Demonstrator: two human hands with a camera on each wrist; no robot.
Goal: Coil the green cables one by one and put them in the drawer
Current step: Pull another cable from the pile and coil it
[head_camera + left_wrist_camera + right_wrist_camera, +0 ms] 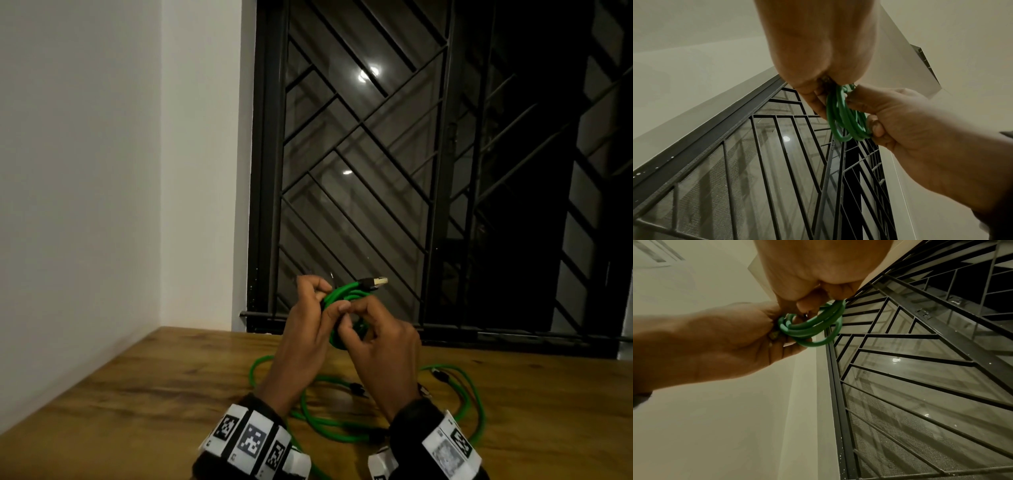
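While both hands work above the bench, the left hand (301, 329) pinches one side of a coiled green cable (342, 301) between thumb and curled fingers, and the right hand (380, 346) curls its fingers round the other side of the same bundle. Several loops show stacked together in the wrist views, held between the two palms, with a plug end (375, 282) sticking out past the top of the coil toward the window grille (359, 154). By the look of it, this cable is nearly wound and only needs its end tucked or secured.

On the wooden bench (137, 394) below the hands, loose green cables (342, 425) lie in wide, slack loops, apparently more than one, with dark connectors among them. Those are not yet coiled. No drawer shows in any view, so whether anything is already stowed cannot be told.
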